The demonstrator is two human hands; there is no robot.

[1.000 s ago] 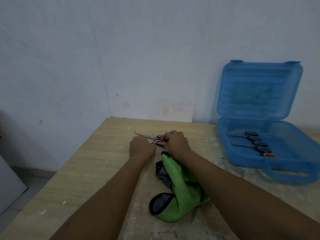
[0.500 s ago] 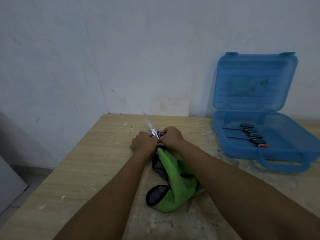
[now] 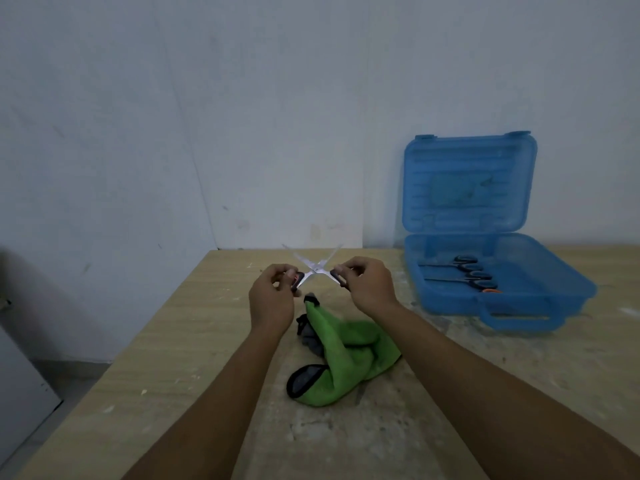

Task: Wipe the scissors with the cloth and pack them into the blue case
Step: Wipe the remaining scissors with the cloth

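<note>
Hanging above the far part of the table, the silver-bladed scissors with dark, red-lined handles (image 3: 316,270) are pinched at one handle by the left hand (image 3: 273,299) and at the other by the right hand (image 3: 369,285). Half a second ago I saw the blades together and the hands touching. Now the hands are apart and the blades cross in an open X. I count one crumpled green cloth with grey-black edging (image 3: 346,348), unmoved on the pale wooden table (image 3: 156,358). To the right stands one open translucent blue plastic case (image 3: 467,185) holding two black-handled scissors (image 3: 464,262). I cannot tell whether the orange handle (image 3: 491,291) beside them belongs to a third.
</note>
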